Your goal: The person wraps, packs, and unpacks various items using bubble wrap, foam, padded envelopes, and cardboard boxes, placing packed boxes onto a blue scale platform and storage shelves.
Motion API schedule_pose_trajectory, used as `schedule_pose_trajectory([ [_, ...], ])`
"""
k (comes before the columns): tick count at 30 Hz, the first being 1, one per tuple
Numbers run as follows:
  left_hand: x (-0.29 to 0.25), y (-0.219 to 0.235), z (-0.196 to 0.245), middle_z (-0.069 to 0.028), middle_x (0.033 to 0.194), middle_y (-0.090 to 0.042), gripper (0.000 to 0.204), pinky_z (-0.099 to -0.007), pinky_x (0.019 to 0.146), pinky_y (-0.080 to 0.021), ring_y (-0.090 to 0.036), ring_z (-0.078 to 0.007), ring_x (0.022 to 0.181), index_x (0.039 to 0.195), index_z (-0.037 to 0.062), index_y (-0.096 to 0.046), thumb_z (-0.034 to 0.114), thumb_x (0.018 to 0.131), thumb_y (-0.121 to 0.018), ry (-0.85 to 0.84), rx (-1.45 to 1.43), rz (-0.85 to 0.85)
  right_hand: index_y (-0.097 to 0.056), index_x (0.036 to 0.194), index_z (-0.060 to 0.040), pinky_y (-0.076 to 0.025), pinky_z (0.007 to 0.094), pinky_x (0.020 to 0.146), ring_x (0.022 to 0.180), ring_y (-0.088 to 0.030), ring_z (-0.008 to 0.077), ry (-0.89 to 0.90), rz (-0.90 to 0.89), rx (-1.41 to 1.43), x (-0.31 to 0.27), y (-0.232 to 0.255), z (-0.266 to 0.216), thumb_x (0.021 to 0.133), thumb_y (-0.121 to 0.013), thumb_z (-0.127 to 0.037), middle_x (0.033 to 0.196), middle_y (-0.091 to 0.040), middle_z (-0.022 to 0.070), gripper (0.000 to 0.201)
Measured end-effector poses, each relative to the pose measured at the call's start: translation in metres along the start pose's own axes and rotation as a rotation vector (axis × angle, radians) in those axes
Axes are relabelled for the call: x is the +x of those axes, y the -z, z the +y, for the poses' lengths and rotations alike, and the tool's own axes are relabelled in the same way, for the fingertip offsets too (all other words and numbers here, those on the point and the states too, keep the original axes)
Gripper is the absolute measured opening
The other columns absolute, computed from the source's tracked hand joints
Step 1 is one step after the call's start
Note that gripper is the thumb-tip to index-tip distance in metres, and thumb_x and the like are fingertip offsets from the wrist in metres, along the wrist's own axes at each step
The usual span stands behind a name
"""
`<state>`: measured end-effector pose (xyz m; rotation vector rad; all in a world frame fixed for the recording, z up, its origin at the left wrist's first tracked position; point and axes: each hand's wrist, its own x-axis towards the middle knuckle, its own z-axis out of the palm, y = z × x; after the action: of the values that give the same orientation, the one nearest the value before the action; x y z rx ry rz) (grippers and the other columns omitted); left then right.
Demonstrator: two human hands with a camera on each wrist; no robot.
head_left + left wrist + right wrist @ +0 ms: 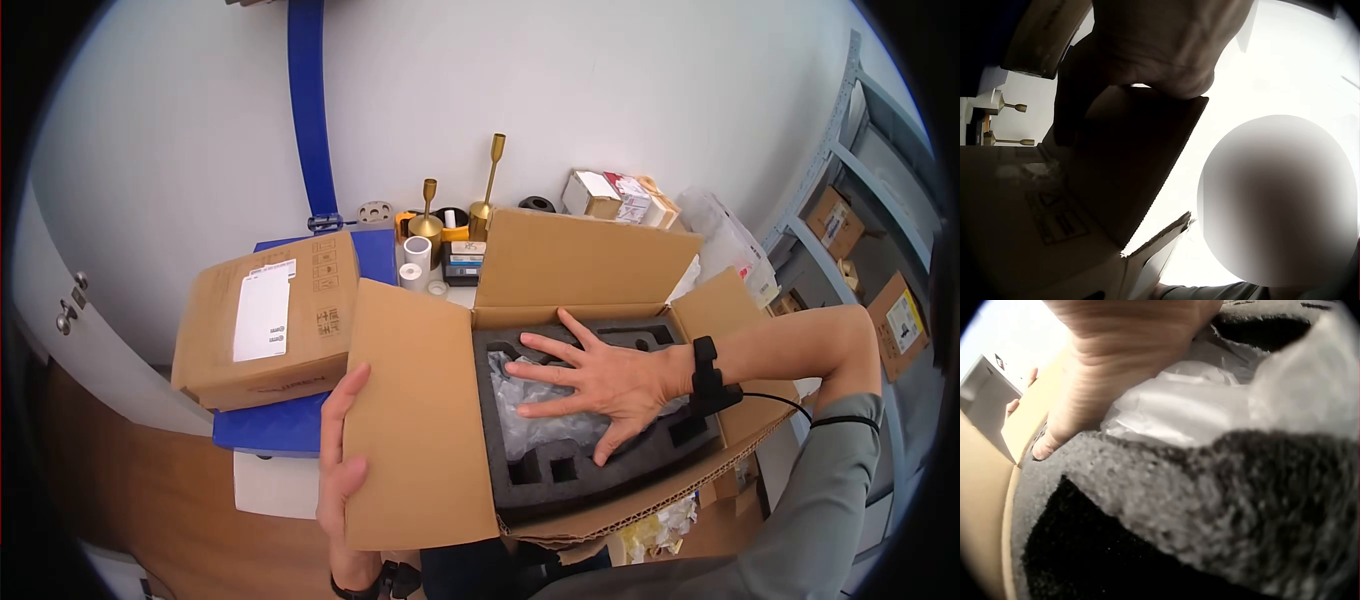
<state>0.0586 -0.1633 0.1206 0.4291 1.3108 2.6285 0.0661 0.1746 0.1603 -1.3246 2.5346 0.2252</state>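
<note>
An opened cardboard box point(590, 250) holds a dark grey foam insert point(630, 470) with cut-out slots. Crumpled clear plastic wrap point(540, 430) fills the foam's central hollow, and what it covers is hidden. My right hand point(610, 385) lies palm down with fingers spread over the wrap and foam. In the right wrist view, its thumb point(1044, 447) touches the foam close to the box wall. My left hand point(338, 460) grips the outer edge of the left box flap point(420, 420); most of that hand point(1154, 50) shows in the left wrist view.
A taped carton point(210, 330) with a white label stands on a blue surface point(270, 425) at left. Behind the open box are gold candlesticks point(497, 165), white rolls point(417, 255) and small boxes point(620, 200). Metal shelving point(850, 150) with cartons stands at right.
</note>
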Motion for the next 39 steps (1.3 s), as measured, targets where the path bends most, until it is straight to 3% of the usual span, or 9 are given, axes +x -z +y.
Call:
schedule_pose_trajectory([
  [8, -0.004, 0.002, -0.005, -0.0237, 0.156, -0.043, 0.088, -0.0443, 0.122, -0.034, -0.042, -0.0338, 0.147, 0.156, -0.0011, -0.036, 0.039, 0.081, -0.057, 0.055, -0.018, 0.066, -0.025, 0.168, -0.0221, 0.001, 0.0774, 0.120, 0.159, 0.001, 0.0516, -0.021, 0.173, 0.294, -0.003, 0.027, -0.026, 0.095, -0.051, -0.077, 0.173, -0.003, 0.0260, 0.095],
  [15, 0.003, -0.001, -0.008, -0.0230, 0.158, -0.043, 0.085, -0.0451, 0.122, -0.037, -0.043, -0.0349, 0.147, 0.157, 0.0002, -0.036, 0.035, 0.082, -0.055, -0.051, -0.109, -0.004, -0.019, 0.169, -0.0213, -0.006, 0.0797, 0.118, 0.159, 0.000, 0.0508, -0.032, 0.136, 0.232, 0.004, -0.027, -0.044, 0.094, -0.057, -0.072, 0.173, 0.002, 0.0263, 0.098],
  [21, 0.005, -0.005, -0.003, -0.0220, 0.159, -0.042, 0.079, -0.0470, 0.120, -0.039, -0.044, -0.0350, 0.147, 0.162, 0.0028, -0.027, 0.037, 0.094, -0.046, -0.120, -0.064, -0.114, -0.027, 0.167, -0.0195, -0.016, 0.0686, 0.124, 0.157, -0.022, 0.0447, 0.031, 0.211, 0.103, -0.032, 0.011, -0.029, 0.103, -0.051, -0.061, 0.171, -0.015, 0.0272, 0.080],
  [25, -0.004, -0.034, -0.007, -0.0228, 0.161, -0.039, 0.078, -0.0477, 0.122, -0.035, -0.040, -0.0337, 0.150, 0.166, 0.0035, -0.017, 0.054, 0.109, -0.033, -0.275, -0.007, -0.086, -0.031, 0.165, -0.0191, -0.023, 0.0691, 0.121, 0.153, -0.030, 0.0482, -0.673, 0.435, -0.171, -0.108, 0.029, -0.025, 0.096, -0.058, -0.068, 0.164, -0.027, 0.0326, 0.089],
  [26, -0.008, -0.044, -0.012, -0.0228, 0.161, -0.039, 0.078, -0.0477, 0.122, -0.035, -0.040, -0.0337, 0.150, 0.166, 0.0035, -0.017, 0.054, 0.109, -0.033, -0.277, -0.005, -0.097, -0.031, 0.165, -0.0191, -0.023, 0.0691, 0.121, 0.153, -0.030, 0.0482, -0.681, 0.443, -0.174, -0.127, 0.025, -0.031, 0.096, -0.058, -0.068, 0.164, -0.027, 0.0326, 0.089],
  [28, -0.014, -0.058, -0.024, -0.0209, 0.164, -0.036, 0.088, -0.0460, 0.124, -0.030, -0.038, -0.0311, 0.151, 0.165, 0.0017, -0.019, 0.067, 0.107, -0.029, -0.366, 0.342, -0.182, -0.032, 0.165, -0.0183, -0.032, 0.0689, 0.117, 0.149, -0.035, 0.0516, -1.027, 0.365, -0.331, -0.160, 0.017, -0.040, 0.086, -0.062, -0.079, 0.162, -0.031, 0.0343, 0.103],
  [31, -0.015, -0.060, -0.031, -0.0238, 0.163, -0.038, 0.089, -0.0459, 0.123, -0.030, -0.039, -0.0357, 0.151, 0.164, -0.0004, -0.026, 0.067, 0.106, -0.034, -0.440, 0.652, -0.334, -0.038, 0.162, -0.0173, -0.040, 0.0649, 0.114, 0.146, -0.038, 0.0529, -1.238, 0.344, 0.053, -0.185, 0.007, -0.070, 0.080, -0.065, -0.084, 0.162, -0.031, 0.0333, 0.109],
  [35, -0.026, -0.044, -0.037, -0.0169, 0.165, -0.036, 0.086, -0.0435, 0.124, -0.031, -0.039, -0.0279, 0.150, 0.164, -0.0003, -0.026, 0.061, 0.107, -0.043, -0.313, 0.687, -0.262, -0.044, 0.160, -0.0167, -0.048, 0.0598, 0.108, 0.144, -0.041, 0.0530, -1.269, 0.256, -0.011, -0.189, -0.011, -0.096, 0.077, -0.066, -0.086, 0.164, -0.029, 0.0324, 0.110],
  [39, -0.029, -0.049, -0.051, -0.0256, 0.167, -0.032, 0.091, -0.0485, 0.123, -0.031, -0.040, -0.0376, 0.150, 0.164, -0.0002, -0.027, 0.064, 0.103, -0.051, -0.521, 0.737, -0.263, -0.050, 0.156, -0.0146, -0.055, 0.0599, 0.099, 0.142, -0.041, 0.0570, -1.176, 0.549, 0.019, -0.187, 0.010, -0.107, 0.075, -0.067, -0.087, 0.163, -0.032, 0.0325, 0.110],
])
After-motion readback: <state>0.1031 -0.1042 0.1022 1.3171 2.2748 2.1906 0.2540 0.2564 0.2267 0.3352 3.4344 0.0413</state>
